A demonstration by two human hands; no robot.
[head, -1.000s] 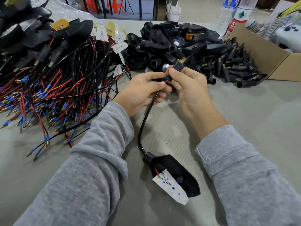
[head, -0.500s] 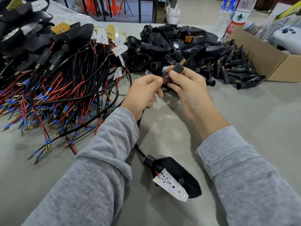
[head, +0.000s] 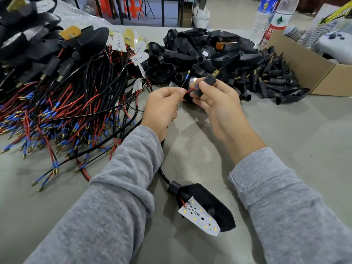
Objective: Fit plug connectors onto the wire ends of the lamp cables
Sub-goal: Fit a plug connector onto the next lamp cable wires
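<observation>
Faintly, red Chinese characters showed on a bottle [head: 274, 25], unreadable. Between the hands, the right hand [head: 217, 103] gripped the plug connector [head: 206, 83] while the left hand [head: 163, 105] pinched its red wire [head: 189, 90].

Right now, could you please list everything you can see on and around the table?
plug connector: one, black with brass threaded tip, held in the right hand
red wire: one, pinched by the left hand, leading into the plug connector
lamp housing: one, black with a white LED board, on the table near the sleeves
wired lamp cables: a big heap, black with red and blue ends, left
empty housings: a pile, black, centre back
loose plug connectors: a pile, black and brass, beside the box
cardboard box: one, brown, right
water bottles: two, clear, behind the box
table: one, grey
hands: left hand, right hand, grey sleeves
</observation>
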